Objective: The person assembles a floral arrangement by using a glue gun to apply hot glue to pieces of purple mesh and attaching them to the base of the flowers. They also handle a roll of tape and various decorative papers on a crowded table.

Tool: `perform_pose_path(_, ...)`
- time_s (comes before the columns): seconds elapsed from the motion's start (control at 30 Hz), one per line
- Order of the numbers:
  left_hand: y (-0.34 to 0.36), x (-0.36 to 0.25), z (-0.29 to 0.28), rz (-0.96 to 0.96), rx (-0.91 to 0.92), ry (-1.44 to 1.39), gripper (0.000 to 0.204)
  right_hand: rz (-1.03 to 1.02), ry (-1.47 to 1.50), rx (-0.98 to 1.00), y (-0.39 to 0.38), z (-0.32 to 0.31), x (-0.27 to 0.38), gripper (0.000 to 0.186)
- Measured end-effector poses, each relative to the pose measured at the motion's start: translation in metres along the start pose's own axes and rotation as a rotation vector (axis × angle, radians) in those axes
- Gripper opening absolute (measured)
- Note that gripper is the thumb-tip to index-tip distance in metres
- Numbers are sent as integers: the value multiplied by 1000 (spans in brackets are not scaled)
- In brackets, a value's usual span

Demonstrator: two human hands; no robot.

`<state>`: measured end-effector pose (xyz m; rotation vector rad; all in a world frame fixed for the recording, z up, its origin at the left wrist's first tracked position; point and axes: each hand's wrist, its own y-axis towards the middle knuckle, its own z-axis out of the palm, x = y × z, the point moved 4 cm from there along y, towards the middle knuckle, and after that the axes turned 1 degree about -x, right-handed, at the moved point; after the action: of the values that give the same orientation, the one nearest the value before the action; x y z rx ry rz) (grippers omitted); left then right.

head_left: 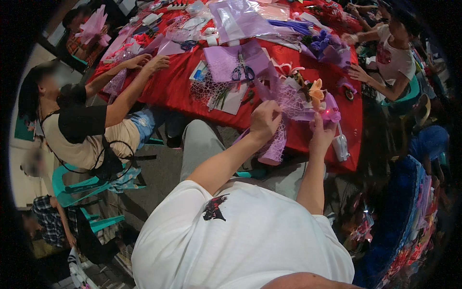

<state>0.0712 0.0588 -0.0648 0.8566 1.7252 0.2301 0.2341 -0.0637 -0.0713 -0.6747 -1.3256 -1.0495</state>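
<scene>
Clock centred on the pale purple mesh [290, 101], twelve pointing up the table [173, 91]. Mesh lies on the red cloth right in front of the wearer, bunched beside an orange flower [315, 92] at two o'clock; a pink-and-white flower [287, 69] sits at twelve. Left hand [266, 120] at eight: fingers curled in, thumb drawn close to the forefinger, against the mesh. Right hand [321, 137] between four and five: thumb upright, fingers bent, just below the orange flower. Both too small and shaded to tell what, if anything, the fingertips pinch. State of the work, my judgement: partway; mesh and flowers are together, but the rolled lower end [272, 154] at seven looks loose, with no tie visible. A purple sheet [222, 60] and scissors [243, 72] lie at ten, apart from both hands. Room: the near edge runs close under the wrists; the right edge falls at three to four, just past a white block [341, 148], which crowds the right hand. Most red cloth shows at nine, toward a seated neighbour [82, 125]. Another person [395, 55] works at two, beyond the right edge.
</scene>
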Motion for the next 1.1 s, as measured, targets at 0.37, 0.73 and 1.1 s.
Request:
perform_pose_path(0.37, 3, -8, 1, 40, 63, 31, 13, 108, 295, -142, -5, -12, 10, 22)
perform_pose_path(0.73, -13, 12, 25, 48, 192, 335, 13, 185, 111, -68, -24, -10, -19, 23)
perform_pose_path(1.1, -9, 12, 24, 83, 179, 308, 18, -14, 8, 34, -28, 5, -12, 18)
